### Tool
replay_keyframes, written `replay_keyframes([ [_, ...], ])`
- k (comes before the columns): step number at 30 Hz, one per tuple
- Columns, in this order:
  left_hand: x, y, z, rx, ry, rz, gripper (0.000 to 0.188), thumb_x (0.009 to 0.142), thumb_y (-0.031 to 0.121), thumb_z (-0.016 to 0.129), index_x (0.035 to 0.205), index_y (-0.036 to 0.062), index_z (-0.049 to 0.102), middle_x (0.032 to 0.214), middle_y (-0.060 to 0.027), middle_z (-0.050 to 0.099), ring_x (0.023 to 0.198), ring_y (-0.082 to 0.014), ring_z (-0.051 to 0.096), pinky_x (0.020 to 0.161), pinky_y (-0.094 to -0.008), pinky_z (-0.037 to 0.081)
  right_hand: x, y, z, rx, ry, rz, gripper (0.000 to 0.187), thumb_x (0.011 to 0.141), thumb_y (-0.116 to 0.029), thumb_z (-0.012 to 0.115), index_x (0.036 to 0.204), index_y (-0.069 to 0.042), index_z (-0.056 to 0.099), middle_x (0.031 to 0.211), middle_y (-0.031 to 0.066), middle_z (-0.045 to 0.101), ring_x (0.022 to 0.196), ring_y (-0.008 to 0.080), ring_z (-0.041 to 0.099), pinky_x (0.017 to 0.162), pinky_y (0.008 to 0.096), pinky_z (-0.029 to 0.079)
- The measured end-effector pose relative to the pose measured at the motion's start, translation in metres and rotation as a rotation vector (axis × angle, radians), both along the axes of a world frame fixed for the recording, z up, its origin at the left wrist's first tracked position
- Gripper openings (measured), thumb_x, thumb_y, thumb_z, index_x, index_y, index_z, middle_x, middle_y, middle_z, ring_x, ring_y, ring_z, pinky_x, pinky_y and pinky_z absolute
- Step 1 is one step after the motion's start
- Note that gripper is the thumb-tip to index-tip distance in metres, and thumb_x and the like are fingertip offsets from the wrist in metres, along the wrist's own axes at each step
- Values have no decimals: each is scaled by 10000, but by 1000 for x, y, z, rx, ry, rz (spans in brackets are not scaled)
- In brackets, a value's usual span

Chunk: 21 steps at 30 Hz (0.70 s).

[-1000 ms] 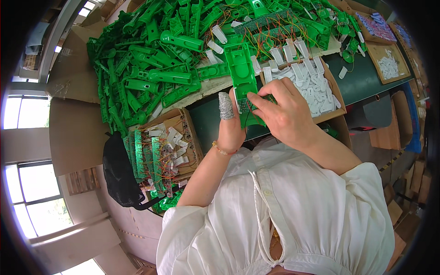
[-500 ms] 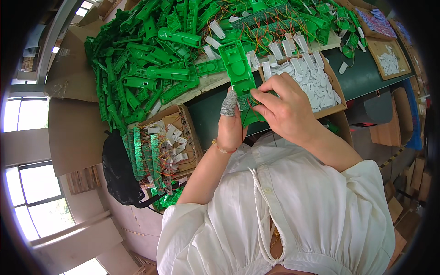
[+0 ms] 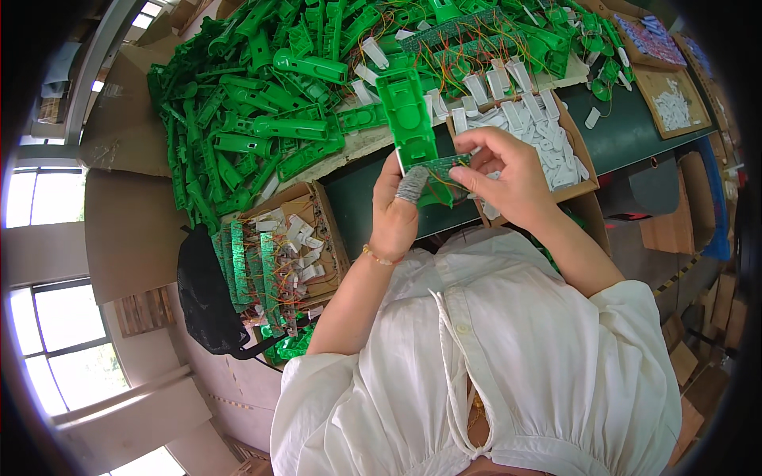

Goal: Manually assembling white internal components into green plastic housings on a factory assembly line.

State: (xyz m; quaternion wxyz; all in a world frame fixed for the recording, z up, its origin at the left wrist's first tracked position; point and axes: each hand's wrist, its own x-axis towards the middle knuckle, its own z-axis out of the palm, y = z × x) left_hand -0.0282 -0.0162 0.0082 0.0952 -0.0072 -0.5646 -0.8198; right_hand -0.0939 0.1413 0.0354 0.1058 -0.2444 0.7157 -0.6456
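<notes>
My left hand [image 3: 394, 214], its thumb wrapped in grey fabric, grips a green plastic housing [image 3: 409, 119] whose hollow side faces up. Across the housing's lower part lies a small green circuit board [image 3: 439, 167] with thin wires, the wrapped thumb pressing near its left end. My right hand [image 3: 512, 178] has its thumb and fingers at the board's right end, the fingertips bent round it. Below the board, more of the green plastic shows, partly hidden by the hands.
A big heap of green housings [image 3: 262, 127] covers the bench at the left and back. Wired circuit boards [image 3: 456, 32] lie at the back. White plastic parts fill a cardboard box [image 3: 583, 127] at the right; another box [image 3: 329, 230] with boards and white parts stands at the left.
My left thumb has come over onto the board. My right hand has shifted slightly right and its fingers have spread, laying more of the board bare.
</notes>
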Motion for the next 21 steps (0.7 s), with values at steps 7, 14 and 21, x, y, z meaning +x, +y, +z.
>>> replay_keyframes([
  [7, -6, 7, -5, -244, -106, 204, 220, 875, 46, 442, 1087, -9, 467, 937, -80, 556, 816, -144, 570, 676, -281, 487, 9, -12, -5, 303, 537, -109, 149, 691, -61, 676, 749, -13, 547, 653, 113, 568, 560, 253, 577, 485, 331, 445],
  [14, -9, -13, -3, -1, -95, 40, 293, 842, 10, 450, 1132, -22, 470, 1020, -101, 562, 901, -198, 572, 785, -329, 479, -31, 22, 4, 796, 880, -392, 236, 745, -192, 652, 928, -46, 624, 896, 106, 584, 797, 251, 578, 668, 366, 467],
  [21, 1, 12, 18, -209, 46, -61, 421, 855, 10, 454, 1267, -14, 369, 1177, -73, 493, 1087, -164, 464, 949, -295, 344, -11, -4, 2, 101, -105, 184, 289, 752, -106, 608, 1022, -10, 574, 926, 51, 584, 818, 118, 559, 690, 281, 479],
])
